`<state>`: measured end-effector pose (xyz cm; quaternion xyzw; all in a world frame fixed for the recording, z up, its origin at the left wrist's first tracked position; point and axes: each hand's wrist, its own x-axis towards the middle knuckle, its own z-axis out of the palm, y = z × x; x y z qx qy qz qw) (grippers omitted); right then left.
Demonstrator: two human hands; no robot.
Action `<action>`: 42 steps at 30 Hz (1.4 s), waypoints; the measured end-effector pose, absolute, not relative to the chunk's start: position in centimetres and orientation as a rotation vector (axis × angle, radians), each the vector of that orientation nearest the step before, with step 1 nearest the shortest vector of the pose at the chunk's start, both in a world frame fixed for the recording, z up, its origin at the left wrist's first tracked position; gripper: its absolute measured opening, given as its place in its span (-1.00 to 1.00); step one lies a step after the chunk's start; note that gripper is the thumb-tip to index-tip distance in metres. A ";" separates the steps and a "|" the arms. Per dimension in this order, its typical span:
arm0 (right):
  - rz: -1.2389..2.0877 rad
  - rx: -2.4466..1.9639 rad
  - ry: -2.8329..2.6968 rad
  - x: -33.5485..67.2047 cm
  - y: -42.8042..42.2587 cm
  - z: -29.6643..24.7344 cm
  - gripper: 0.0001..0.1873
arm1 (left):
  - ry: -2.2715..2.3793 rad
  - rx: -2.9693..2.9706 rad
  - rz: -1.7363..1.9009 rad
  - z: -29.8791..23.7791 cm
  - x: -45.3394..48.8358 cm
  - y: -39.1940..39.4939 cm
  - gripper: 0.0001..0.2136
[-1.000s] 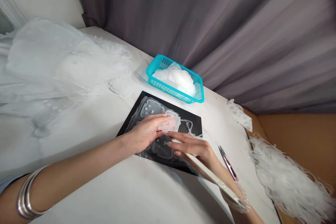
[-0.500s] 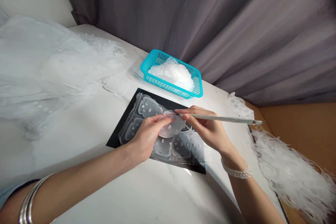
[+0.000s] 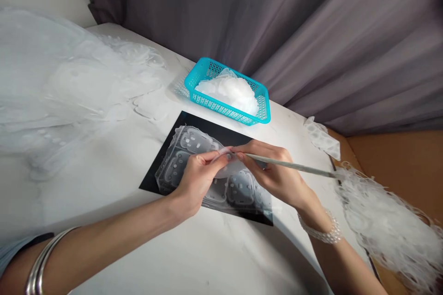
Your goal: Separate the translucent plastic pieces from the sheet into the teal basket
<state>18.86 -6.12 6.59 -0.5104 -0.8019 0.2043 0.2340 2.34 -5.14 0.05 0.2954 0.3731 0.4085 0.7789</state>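
My left hand (image 3: 204, 170) pinches a thin translucent silicone-like piece (image 3: 228, 169) between thumb and fingers. My right hand (image 3: 273, 166) is closed around a long, slim, pale-handled tool (image 3: 294, 164), its front end at the piece's upper edge. Whether that end is a blade or tweezer tips is hidden by my fingers. Both hands meet above a translucent moulded sheet (image 3: 194, 140) with several rounded shapes and small holes. This sheet lies on a black mat (image 3: 162, 156), partly covered by my hands.
Behind the mat stands a turquoise basket (image 3: 221, 109) holding a white translucent heap (image 3: 231, 92). Translucent sheets (image 3: 69, 83) pile up at the left. Stringy offcuts (image 3: 387, 226) lie at the right edge, near a small perforated scrap (image 3: 321, 136). A grey curtain (image 3: 207, 9) hangs behind the white table (image 3: 145, 244).
The held piece has tilted and shows less of its face. My right hand has turned slightly, dropping the tool's back end. The view has shifted a little.
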 end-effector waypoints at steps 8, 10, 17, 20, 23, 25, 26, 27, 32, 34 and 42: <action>0.642 -1.409 -2.039 19.2 -6.0 6.4 -0.78 | 0.858 0.601 0.849 0.3 2.2 -4.9 -0.84; 0.676 -1.423 -1.852 20.0 -5.8 6.7 -0.73 | 0.889 0.593 0.831 0.4 2.1 -4.8 -0.81; 0.699 -1.575 -2.241 20.1 -4.1 6.9 -0.75 | 0.840 0.638 0.840 -0.5 2.2 -4.9 -0.80; 0.739 -1.546 -2.318 19.5 -3.5 6.8 -0.80 | 0.833 0.652 0.859 -0.6 2.3 -4.9 -0.81; 0.707 -1.557 -2.365 19.1 -3.3 7.0 -0.81 | 0.836 0.650 0.854 -0.5 2.3 -5.0 -0.82; 0.657 -1.583 -2.380 18.9 -3.5 7.2 -0.83 | 0.846 0.648 0.857 -0.5 2.3 -5.0 -0.82; 0.636 -1.597 -2.377 18.8 -3.5 7.3 -0.83 | 0.847 0.648 0.863 -0.5 2.3 -5.1 -0.82; 0.619 -1.612 -2.367 18.6 -3.6 7.4 -0.84 | 0.845 0.646 0.872 -0.6 2.3 -5.1 -0.82; 0.554 -1.665 -2.314 18.4 -3.9 6.9 -0.86 | 0.800 0.630 0.879 -0.7 2.2 -5.1 -0.82; 0.517 -1.683 -2.316 18.6 -3.7 6.4 -0.87 | 0.784 0.638 0.857 -0.5 2.0 -5.1 -0.83; 0.740 -1.675 -2.161 19.3 -2.8 5.8 -0.81 | 0.628 0.665 0.732 -0.3 1.2 -4.6 -0.85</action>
